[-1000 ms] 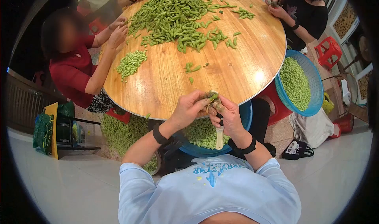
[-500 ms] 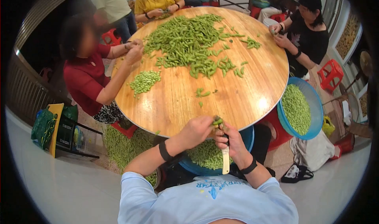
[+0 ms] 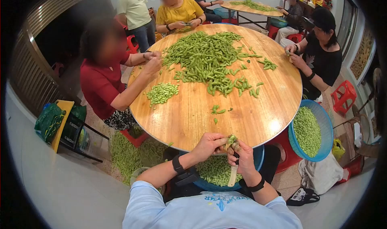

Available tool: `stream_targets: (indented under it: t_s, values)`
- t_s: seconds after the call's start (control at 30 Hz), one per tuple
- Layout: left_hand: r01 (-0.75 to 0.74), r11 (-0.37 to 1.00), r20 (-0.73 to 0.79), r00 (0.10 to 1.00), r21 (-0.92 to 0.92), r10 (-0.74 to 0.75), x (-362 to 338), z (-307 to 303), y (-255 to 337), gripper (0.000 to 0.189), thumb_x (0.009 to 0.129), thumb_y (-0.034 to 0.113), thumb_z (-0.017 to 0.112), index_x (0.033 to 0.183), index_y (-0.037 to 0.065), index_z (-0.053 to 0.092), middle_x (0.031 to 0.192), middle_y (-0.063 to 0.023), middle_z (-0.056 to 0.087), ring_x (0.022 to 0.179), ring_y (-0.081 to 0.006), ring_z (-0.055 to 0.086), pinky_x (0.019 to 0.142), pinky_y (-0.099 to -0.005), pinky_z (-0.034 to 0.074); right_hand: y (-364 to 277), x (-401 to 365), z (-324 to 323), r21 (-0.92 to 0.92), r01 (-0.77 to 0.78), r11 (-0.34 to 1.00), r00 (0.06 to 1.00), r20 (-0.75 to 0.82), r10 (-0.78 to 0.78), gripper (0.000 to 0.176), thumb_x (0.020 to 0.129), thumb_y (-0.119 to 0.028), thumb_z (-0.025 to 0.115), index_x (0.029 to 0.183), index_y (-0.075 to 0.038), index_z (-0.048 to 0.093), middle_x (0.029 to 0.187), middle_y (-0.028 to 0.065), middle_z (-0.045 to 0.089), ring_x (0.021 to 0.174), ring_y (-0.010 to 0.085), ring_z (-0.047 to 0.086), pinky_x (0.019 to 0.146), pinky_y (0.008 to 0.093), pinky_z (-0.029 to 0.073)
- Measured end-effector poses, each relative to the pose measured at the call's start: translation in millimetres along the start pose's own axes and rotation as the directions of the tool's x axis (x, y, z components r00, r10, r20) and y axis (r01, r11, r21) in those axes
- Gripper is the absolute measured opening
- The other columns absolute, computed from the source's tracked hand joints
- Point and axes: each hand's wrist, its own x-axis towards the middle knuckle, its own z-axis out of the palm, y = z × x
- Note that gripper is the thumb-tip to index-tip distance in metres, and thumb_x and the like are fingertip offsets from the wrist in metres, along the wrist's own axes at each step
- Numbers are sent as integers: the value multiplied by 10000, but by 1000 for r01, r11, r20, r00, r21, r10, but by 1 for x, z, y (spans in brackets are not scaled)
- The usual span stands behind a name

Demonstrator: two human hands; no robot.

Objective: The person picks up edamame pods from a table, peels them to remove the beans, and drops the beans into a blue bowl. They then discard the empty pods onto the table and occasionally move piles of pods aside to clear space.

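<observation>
A head-worn camera looks forward and down across the table (image 3: pixel 177 124), its margins seemingly warped.

The left hand (image 3: pixel 210 145) holds a green pod (image 3: pixel 231 139) in its fingers, at the near edge of the round wooden desk (image 3: pixel 177 124). The right hand (image 3: pixel 243 156) grips a cream-and-black tool (image 3: pixel 233 176), fingers just beside the pod. Below the hands, a blue basin (image 3: pixel 261 155) contains shelled beans (image 3: pixel 217 170). A large pod heap (image 3: pixel 203 55) and a smaller bean pile (image 3: pixel 162 93) lie on the desk. A blue basket (image 3: pixel 328 128) is located at the right.
</observation>
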Motion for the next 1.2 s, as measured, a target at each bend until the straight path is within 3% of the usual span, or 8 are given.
stream_targets:
  t_s: [0.07, 0.13, 0.2, 0.33, 0.4, 0.5, 0.97, 1.2]
  values:
    - [48, 999, -11, 999, 4, -48, -1, 0, -1, 209, 918, 145, 577, 970, -44, 648, 702, -29, 613, 623, -98, 564, 560, -257, 450, 3, 1, 3, -121, 45, 992, 999, -22, -48, 249, 955, -109, 496, 1190, -43, 546, 748, 44, 536, 517, 77, 441, 419, 199, 363]
    - [-184, 875, -38, 974, 448, 225, -6, 6, 1, 212, 912, 147, 570, 972, -43, 640, 727, -99, 638, 662, -123, 610, 588, -282, 478, 10, 1, 2, -237, 88, 968, 994, -46, -101, 251, 948, -87, 497, 1188, -32, 543, 736, 37, 531, 506, 76, 442, 414, 203, 365]
    - [-203, 859, -25, 970, 471, 243, -7, 8, -5, 202, 900, 128, 558, 979, -41, 637, 748, -141, 639, 674, -176, 630, 605, -308, 489, 16, 5, -3, -664, 206, 719, 949, -43, -312, 266, 923, -30, 497, 1185, -1, 535, 750, 36, 553, 511, 69, 467, 427, 201, 368]
    - [-305, 722, 28, 929, 621, 368, -13, 9, -6, 198, 857, 89, 531, 979, -32, 631, 796, -221, 634, 715, -345, 646, 638, -381, 504, 8, 8, -4, -761, 271, 590, 914, 12, -405, 316, 856, 12, 558, 1171, 14, 532, 777, 69, 573, 560, 123, 528, 491, 237, 425]
    - [-289, 714, 31, 936, 638, 351, -13, 8, -8, 191, 841, 87, 532, 958, -33, 624, 795, -238, 622, 728, -378, 631, 636, -397, 499, 5, 10, -6, -874, 486, 8, 727, 400, -558, 373, 786, 28, 613, 1149, 21, 529, 843, 128, 585, 664, 238, 585, 582, 310, 477]
    - [-233, 714, 48, 962, 661, 270, -16, 7, -6, 172, 822, 89, 532, 913, -38, 607, 785, -261, 601, 740, -412, 616, 627, -420, 488, 5, 10, 0, -847, 515, -132, 649, 485, -586, 410, 717, 50, 636, 1113, 27, 531, 900, 182, 571, 772, 336, 590, 648, 377, 488]
    - [-188, 712, 160, 981, 677, 107, -54, -6, -3, 153, 729, 81, 553, 768, -65, 579, 727, -270, 584, 696, -442, 590, 591, -471, 468, 28, -4, -7, -810, 586, -13, 787, 574, -226, 363, 667, 54, 592, 1026, 47, 537, 813, 184, 528, 718, 365, 577, 595, 406, 488]
    - [42, 859, 263, 943, 510, -202, -77, -28, 1, 181, 773, 69, 587, 919, -21, 644, 613, -93, 535, 563, -103, 497, 531, -282, 427, 22, -13, -11, -707, 638, 306, 750, 660, -38, 280, 698, 38, 589, 975, 6, 567, 723, 121, 485, 610, 277, 532, 534, 351, 429]
